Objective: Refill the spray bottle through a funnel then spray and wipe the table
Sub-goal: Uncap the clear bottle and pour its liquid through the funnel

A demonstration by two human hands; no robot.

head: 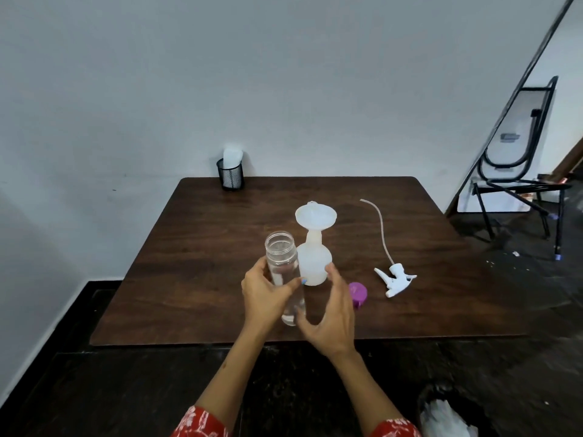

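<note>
The left hand (265, 294) grips a clear, uncapped water bottle (284, 272), fingers curled round its middle, holding it tilted above the near part of the desk (189, 279). The right hand (331, 313) hovers just beside the bottle's lower end with fingers spread and relaxed, gripping nothing. Just behind both hands stands the white spray bottle (314, 260) with a funnel (315, 216) seated in its neck. The purple cap (359, 293) lies right of the right hand; the spray head (396, 279) with its tube lies farther right.
</note>
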